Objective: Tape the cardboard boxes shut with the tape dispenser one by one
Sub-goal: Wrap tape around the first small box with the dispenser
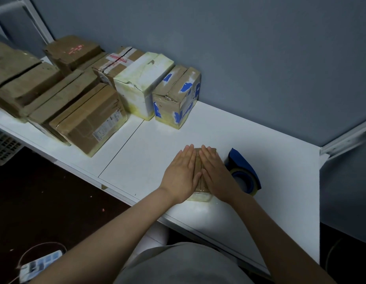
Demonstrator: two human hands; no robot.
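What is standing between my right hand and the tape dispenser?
Nothing visible. The right hand lies flat on the small box; the tape dispenser sits on the table just right of it.

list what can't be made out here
Head view only.
1. Small box top: mostly covered by the left hand and right hand pressing flat on it; seam tape unclear.
2. Tape dispenser: its left part is behind the right hand.
3. Leftmost box: cut off by the frame edge.
4. Label on the nearest stacked box: too small to read.
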